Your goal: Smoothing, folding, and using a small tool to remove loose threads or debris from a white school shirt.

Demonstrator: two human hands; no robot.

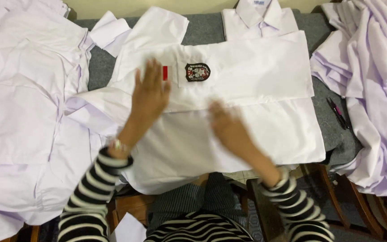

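Observation:
A white shirt (256,76) lies spread on a grey table (204,29), with a dark round badge (197,72) and a small red patch (165,72) on its chest. My left hand (150,95) rests flat on the shirt just left of the red patch, fingers apart. My right hand (228,127) is blurred and presses flat on the lower part of the shirt, right of centre. Both arms wear black and white striped sleeves. Neither hand holds anything.
A pile of white shirts (23,103) covers the left side. Another heap of white shirts (372,76) lies at the right. A folded collared shirt (259,18) sits at the back. A dark pen-like tool (337,113) lies on the table at right. Wooden chair parts (337,188) show below.

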